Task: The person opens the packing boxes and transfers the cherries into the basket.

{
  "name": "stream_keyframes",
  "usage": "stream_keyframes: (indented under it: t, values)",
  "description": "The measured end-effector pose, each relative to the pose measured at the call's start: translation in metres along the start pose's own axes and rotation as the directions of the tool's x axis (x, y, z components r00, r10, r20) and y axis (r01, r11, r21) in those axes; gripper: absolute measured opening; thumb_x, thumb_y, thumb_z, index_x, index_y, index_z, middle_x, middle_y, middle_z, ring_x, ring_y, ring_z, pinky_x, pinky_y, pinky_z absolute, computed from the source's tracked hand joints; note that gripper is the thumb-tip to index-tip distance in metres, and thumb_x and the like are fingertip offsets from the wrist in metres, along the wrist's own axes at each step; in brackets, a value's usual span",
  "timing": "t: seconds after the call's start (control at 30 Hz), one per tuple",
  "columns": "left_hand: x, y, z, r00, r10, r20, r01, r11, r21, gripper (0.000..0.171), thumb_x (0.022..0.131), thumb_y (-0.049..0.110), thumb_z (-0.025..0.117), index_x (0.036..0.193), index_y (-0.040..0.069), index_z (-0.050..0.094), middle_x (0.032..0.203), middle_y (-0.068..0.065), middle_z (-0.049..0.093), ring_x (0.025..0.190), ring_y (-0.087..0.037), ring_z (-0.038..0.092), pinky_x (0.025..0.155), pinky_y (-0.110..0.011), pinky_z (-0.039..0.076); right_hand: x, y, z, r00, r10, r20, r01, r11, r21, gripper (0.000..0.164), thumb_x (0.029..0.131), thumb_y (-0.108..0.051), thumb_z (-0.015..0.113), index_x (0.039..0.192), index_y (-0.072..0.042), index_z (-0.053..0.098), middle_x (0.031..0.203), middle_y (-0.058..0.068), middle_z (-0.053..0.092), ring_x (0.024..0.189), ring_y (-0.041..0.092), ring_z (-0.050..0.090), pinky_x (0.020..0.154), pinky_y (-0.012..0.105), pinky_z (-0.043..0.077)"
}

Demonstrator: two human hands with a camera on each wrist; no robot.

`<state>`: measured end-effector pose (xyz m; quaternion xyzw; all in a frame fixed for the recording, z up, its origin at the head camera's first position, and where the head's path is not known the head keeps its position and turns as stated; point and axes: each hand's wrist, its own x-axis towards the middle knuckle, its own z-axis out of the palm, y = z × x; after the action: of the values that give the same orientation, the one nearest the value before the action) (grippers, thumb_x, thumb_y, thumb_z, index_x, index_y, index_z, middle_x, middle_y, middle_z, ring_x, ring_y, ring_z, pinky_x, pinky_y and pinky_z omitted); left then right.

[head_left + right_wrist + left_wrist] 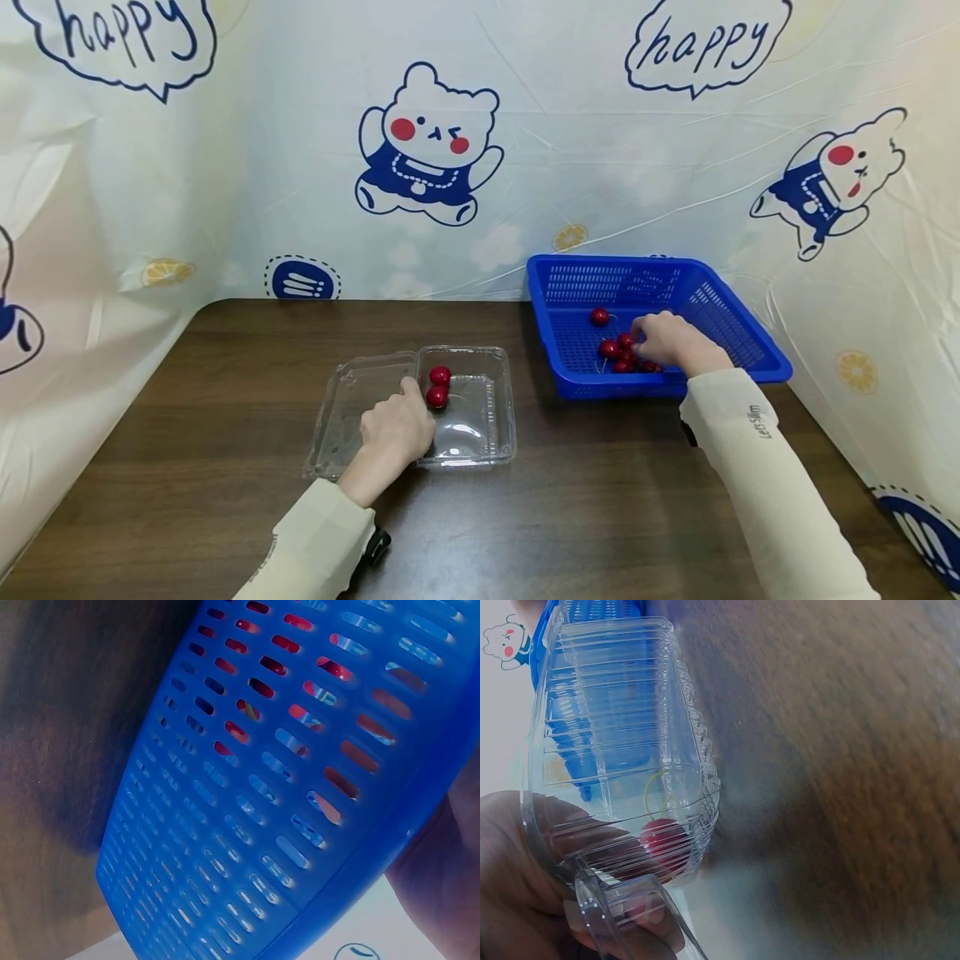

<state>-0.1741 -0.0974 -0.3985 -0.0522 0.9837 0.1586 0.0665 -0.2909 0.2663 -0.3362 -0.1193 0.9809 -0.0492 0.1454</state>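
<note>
My left hand grips the edge of a clear plastic clamshell container where the tray meets the lid. In the left wrist view, its fingers wrap around the clear wall. Two red cherries lie in the tray, close to that hand. My right hand reaches into a blue plastic basket, fingers bent down beside a cluster of cherries. I cannot tell whether a cherry is pinched there. The right wrist view mostly shows the slotted basket wall, with red cherries behind its slots.
The container's open lid lies flat on the left on the brown wooden table. One cherry sits apart near the basket's back. A printed cloth hangs behind and beside the table.
</note>
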Motion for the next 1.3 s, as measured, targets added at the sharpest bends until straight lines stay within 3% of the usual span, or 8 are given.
stream_keyframes:
  t: [0.4, 0.7, 1.0, 1.3]
  values:
    - [0.0, 0.0, 0.0, 1.0, 0.004, -0.004, -0.004, 1.0, 0.001, 0.024, 0.088, 0.015, 0.048, 0.104, -0.003, 0.045, 0.077, -0.024, 0.067, 0.064, -0.038, 0.062, 0.054, -0.049, 0.049, 0.0, -0.013, -0.001, 0.996, -0.087, -0.029, 0.086, 0.996, -0.032, 0.034, 0.091, -0.016, 0.061, 0.12, 0.001, 0.063, 0.103, 0.022, 0.07, 0.076, 0.027, 0.065, 0.079, 0.055, 0.057]
    - [0.0, 0.0, 0.0, 1.0, 0.004, 0.003, -0.004, 1.0, -0.003, 0.023, 0.088, 0.014, 0.048, 0.104, -0.002, 0.044, 0.073, -0.021, 0.064, 0.059, -0.034, 0.059, 0.052, -0.047, 0.048, 0.002, -0.022, -0.006, 0.992, -0.108, -0.064, 0.106, 0.994, -0.023, 0.039, 0.092, -0.025, 0.063, 0.121, 0.0, 0.062, 0.11, 0.025, 0.07, 0.09, 0.034, 0.066, 0.086, 0.06, 0.052]
    - [0.0, 0.0, 0.001, 1.0, 0.006, -0.007, -0.006, 1.0, -0.01, 0.023, 0.087, 0.014, 0.048, 0.103, -0.003, 0.044, 0.077, -0.024, 0.067, 0.064, -0.037, 0.062, 0.054, -0.05, 0.049, -0.001, -0.033, -0.018, 0.985, -0.142, -0.103, 0.143, 0.99, 0.004, 0.049, 0.088, -0.033, 0.066, 0.127, -0.005, 0.059, 0.125, 0.024, 0.065, 0.106, 0.039, 0.063, 0.091, 0.062, 0.049]
    - [0.0, 0.0, -0.001, 1.0, 0.001, -0.001, -0.001, 1.0, -0.008, 0.024, 0.088, 0.014, 0.048, 0.105, -0.003, 0.045, 0.081, -0.025, 0.068, 0.068, -0.04, 0.064, 0.055, -0.051, 0.05, 0.0, -0.05, -0.031, 0.969, -0.207, -0.135, 0.202, 0.978, -0.052, 0.045, 0.088, -0.033, 0.065, 0.122, -0.004, 0.061, 0.118, 0.022, 0.068, 0.101, 0.035, 0.062, 0.092, 0.059, 0.049]
